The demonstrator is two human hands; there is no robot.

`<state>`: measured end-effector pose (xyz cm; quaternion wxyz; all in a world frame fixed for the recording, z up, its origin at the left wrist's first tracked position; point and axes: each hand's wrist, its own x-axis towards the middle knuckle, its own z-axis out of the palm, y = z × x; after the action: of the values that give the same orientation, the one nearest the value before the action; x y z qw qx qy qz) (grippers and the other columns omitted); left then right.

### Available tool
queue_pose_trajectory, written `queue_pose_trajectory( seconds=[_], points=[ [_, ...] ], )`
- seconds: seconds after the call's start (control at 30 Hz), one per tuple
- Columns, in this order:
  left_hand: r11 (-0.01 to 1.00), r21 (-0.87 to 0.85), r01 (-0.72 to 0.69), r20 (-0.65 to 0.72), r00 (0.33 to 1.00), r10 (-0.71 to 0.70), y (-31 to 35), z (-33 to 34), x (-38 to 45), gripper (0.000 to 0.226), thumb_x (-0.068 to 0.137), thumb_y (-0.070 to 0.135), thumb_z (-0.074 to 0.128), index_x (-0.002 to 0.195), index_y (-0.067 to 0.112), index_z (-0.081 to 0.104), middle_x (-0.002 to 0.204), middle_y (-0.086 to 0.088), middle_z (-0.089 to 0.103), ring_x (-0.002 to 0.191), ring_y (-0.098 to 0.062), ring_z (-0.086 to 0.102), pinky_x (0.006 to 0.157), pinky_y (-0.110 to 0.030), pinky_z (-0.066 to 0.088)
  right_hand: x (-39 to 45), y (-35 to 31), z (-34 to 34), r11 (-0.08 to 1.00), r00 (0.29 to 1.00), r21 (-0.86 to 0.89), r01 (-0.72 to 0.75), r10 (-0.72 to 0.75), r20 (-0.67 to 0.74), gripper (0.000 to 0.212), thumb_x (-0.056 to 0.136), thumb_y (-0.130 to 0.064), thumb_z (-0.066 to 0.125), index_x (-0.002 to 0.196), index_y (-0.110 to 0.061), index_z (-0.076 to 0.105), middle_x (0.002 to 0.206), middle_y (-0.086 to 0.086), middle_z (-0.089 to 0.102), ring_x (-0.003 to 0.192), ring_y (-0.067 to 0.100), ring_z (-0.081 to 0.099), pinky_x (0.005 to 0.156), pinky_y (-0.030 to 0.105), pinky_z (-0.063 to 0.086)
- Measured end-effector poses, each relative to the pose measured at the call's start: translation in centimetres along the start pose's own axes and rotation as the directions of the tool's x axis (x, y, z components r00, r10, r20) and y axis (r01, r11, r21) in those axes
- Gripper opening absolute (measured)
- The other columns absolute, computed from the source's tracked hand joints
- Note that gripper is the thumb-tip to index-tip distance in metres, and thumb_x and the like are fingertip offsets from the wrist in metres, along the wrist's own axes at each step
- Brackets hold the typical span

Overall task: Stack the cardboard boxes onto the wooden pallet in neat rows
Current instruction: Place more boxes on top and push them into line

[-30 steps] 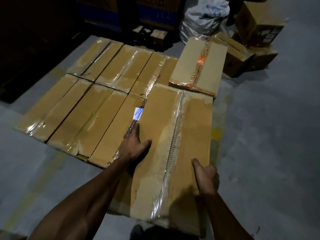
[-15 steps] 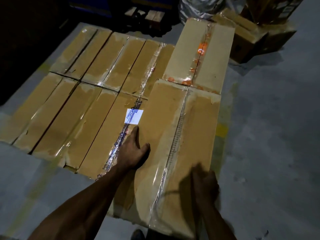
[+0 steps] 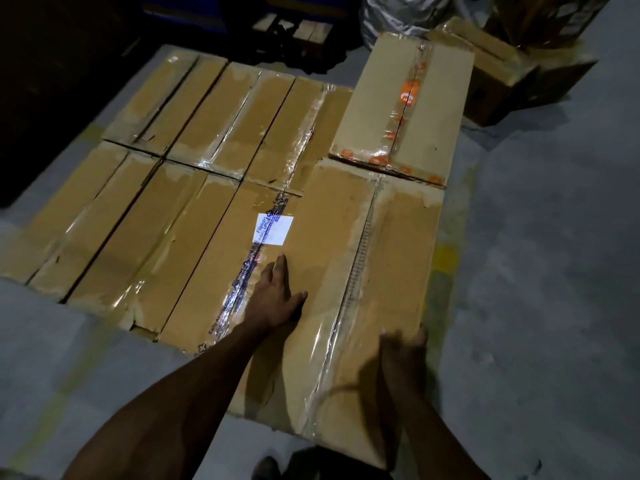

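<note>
I judged the box [image 3: 349, 292] stiff, bulky and tape-slick (likely heavy), my left hand [image 3: 275, 296] flat on top, right hand [image 3: 403, 351] at its 5 o'clock edge, grip unclear.

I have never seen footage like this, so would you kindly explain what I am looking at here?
There is no machine: a person wears a camera on the head, looking down at their own bare arms. On the floor lies a flat layer of taped cardboard boxes; the pallet beneath is hidden. The left hand rests flat on the nearest box. The right hand is at that box's near right part, too blurred and dark to judge its grip. More boxes stand behind, on the right.
</note>
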<state>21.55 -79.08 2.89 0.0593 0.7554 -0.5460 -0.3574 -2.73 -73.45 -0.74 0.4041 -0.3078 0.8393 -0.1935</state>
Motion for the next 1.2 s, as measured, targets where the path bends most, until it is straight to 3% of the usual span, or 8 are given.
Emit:
queue_pose_trajectory(
  seconds=[0.17,0.3,0.43,0.53,0.8,0.93,1.2],
  points=[
    [1.0,0.025,0.014,0.011,1.0,-0.014,-2.1,1.1,-4.3,0.095,0.093,0.049,0.061,0.16,0.021,0.0,0.165,-0.014,0.006,0.147,-0.037,0.021,0.117,-0.043,0.026,-3.5,2.5,-0.3,0.999,0.999,-0.001,0.032,-0.032,0.029,0.089,0.095,-0.034,0.065,0.161,-0.015,0.009,0.158,0.021,0.029,0.138,0.042,0.039,0.108,0.047,0.036],
    [0.999,0.041,-0.011,0.057,0.998,0.009,-5.3,1.7,-9.5,0.093,0.093,0.044,0.064,0.16,0.022,0.002,0.165,-0.014,0.006,0.146,-0.037,0.025,0.116,-0.042,0.029,-8.5,4.7,-0.8,0.987,0.994,-0.125,0.096,-0.088,0.069,0.092,0.096,-0.034,0.062,0.16,-0.027,-0.003,0.156,0.017,0.026,0.134,0.042,0.041,0.109,0.05,0.037],
    [0.997,0.059,-0.048,0.112,0.993,0.041,-8.0,1.8,-13.5,0.093,0.094,0.04,0.063,0.16,0.021,0.001,0.164,-0.014,0.009,0.143,-0.038,0.029,0.115,-0.046,0.033,-11.4,6.5,-1.6,0.967,0.982,-0.209,0.143,-0.112,0.153,0.086,0.099,-0.033,0.058,0.16,-0.032,-0.002,0.156,0.018,0.022,0.134,0.041,0.041,0.11,0.047,0.036],
    [0.993,0.065,-0.094,0.134,0.987,0.084,-9.6,1.8,-14.8,0.094,0.093,0.041,0.065,0.16,0.021,0.001,0.164,-0.015,0.01,0.143,-0.039,0.029,0.114,-0.048,0.033,-12.3,7.4,-1.5,0.96,0.984,-0.245,0.133,-0.099,0.15,0.083,0.1,-0.033,0.058,0.16,-0.035,0.0,0.152,0.021,0.026,0.126,0.042,0.048,0.103,0.043,0.042],
    [0.97,0.157,-0.186,0.225,0.963,0.148,-11.1,2.0,-13.9,0.121,0.078,0.057,0.075,0.159,0.022,-0.007,0.166,-0.015,-0.002,0.15,-0.038,0.014,0.118,-0.049,0.023,-12.8,8.4,-0.9,0.948,0.993,-0.3,0.105,-0.085,0.078,0.073,0.104,-0.031,0.05,0.16,-0.036,0.003,0.152,0.015,0.028,0.127,0.039,0.048,0.1,0.04,0.042],
    [0.938,0.243,-0.249,0.268,0.946,0.182,-11.7,1.9,-13.6,0.128,0.074,0.043,0.083,0.158,0.024,-0.012,0.165,-0.017,-0.009,0.149,-0.043,0.014,0.118,-0.051,0.023,-12.8,8.7,-0.8,0.953,0.994,-0.282,0.109,-0.095,0.062,0.072,0.104,-0.028,0.05,0.16,-0.033,0.006,0.152,0.015,0.032,0.128,0.038,0.047,0.101,0.037,0.041],
    [0.933,0.227,-0.279,0.157,0.956,0.247,-10.5,1.6,-13.3,0.11,0.075,0.038,0.083,0.155,0.017,0.011,0.153,-0.022,0.027,0.131,-0.042,0.043,0.107,-0.052,0.043,-12.6,8.0,-1.5,0.962,0.993,-0.252,0.103,-0.114,-0.026,0.067,0.102,-0.023,0.051,0.16,-0.029,0.019,0.152,0.014,0.034,0.133,0.036,0.044,0.107,0.037,0.038]
  ],
)
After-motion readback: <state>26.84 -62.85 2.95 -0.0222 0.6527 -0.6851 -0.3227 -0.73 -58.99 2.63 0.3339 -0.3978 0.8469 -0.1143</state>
